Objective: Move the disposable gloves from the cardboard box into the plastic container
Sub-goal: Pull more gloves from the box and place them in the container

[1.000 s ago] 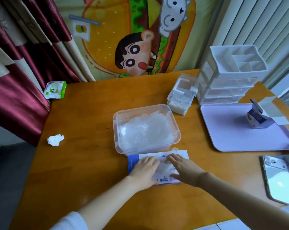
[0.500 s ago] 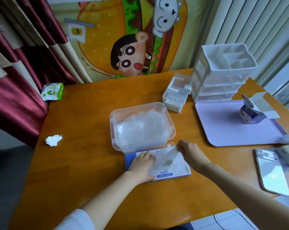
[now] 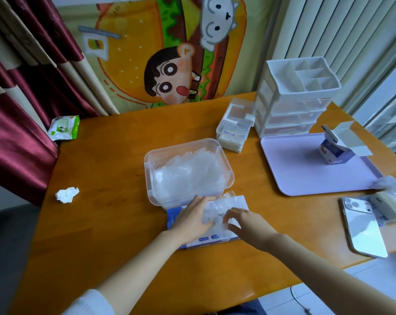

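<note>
A clear plastic container (image 3: 147, 163) stands mid-table with a heap of clear disposable gloves (image 3: 188, 176) inside. Right in front of it, touching it, a blue-and-white cardboard box (image 3: 173, 216) lies flat. My left hand (image 3: 191, 221) rests on the box top with straight fingers and presses it down. My right hand (image 3: 246, 225) is over the right half of the box, its fingers curled on a bunch of crumpled clear gloves (image 3: 215, 211) that sticks out of the box top. The box opening is hidden by the hands and the gloves.
A purple tray (image 3: 306, 176) with a small open carton (image 3: 335, 153) lies at right, behind it a white drawer organiser (image 3: 299, 105) and a small clear box (image 3: 235, 130). A phone (image 3: 362, 226) sits near the right edge. At left are a crumpled tissue (image 3: 66, 194) and a wipes pack (image 3: 64, 128).
Half a second ago my right hand held a glove raised near the container's front wall. It is now back down on the box, gripping gloves. My left hand stayed on the box.
</note>
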Motion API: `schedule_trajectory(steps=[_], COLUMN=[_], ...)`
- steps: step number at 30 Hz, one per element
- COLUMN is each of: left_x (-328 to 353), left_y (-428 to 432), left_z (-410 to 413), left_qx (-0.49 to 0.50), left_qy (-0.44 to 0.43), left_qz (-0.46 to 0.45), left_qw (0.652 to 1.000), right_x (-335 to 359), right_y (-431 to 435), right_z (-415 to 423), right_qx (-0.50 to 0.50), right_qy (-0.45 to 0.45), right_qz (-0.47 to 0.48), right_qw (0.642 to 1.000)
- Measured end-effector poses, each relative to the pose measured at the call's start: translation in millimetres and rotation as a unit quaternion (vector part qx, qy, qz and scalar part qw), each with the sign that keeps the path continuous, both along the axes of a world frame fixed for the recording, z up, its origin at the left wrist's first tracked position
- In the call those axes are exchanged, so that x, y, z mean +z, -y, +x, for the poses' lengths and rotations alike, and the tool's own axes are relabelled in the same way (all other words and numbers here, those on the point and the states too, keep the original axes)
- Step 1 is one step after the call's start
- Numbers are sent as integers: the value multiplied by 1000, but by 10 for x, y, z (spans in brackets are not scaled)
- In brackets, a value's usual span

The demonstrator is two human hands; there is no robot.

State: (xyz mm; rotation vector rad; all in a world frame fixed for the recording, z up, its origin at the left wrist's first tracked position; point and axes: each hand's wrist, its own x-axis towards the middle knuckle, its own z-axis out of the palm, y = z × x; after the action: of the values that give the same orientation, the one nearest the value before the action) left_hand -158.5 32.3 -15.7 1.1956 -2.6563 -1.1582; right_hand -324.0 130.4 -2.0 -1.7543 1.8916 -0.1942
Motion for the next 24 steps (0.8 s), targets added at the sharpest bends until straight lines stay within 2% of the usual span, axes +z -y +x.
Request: schedule_trajectory(steps=[3,5,9,14,17,21,24], left_x=[70,81,106,183,127,-167,-314], left_y=[-11,0,-12,-125,-167,-138,-121], left_z=[-49,-74,-126,-234,-233,-155,-108], left_qx=[-12,1,22,31,58,50,46], left_qy=[0,0,-35,-93,-46,98,121], left_qz=[-85,-110,-106,-111,-96,-81,-119], left_qw=[996,994,994,989,993,991,984], right_x=[-86,-116,-92,-113,-134,-111,-63], right_y=[-17,-22,45,205,255,254,249], right_z=[32,31,27,84,105,62,-14], right_qx=[26,13,-82,-86,-123,-154,-179], right_qy=[12,45,113,26,33,42,36], right_qz=[64,88,19,3,11,-3,-20], right_qw=[998,995,990,996,992,987,983])
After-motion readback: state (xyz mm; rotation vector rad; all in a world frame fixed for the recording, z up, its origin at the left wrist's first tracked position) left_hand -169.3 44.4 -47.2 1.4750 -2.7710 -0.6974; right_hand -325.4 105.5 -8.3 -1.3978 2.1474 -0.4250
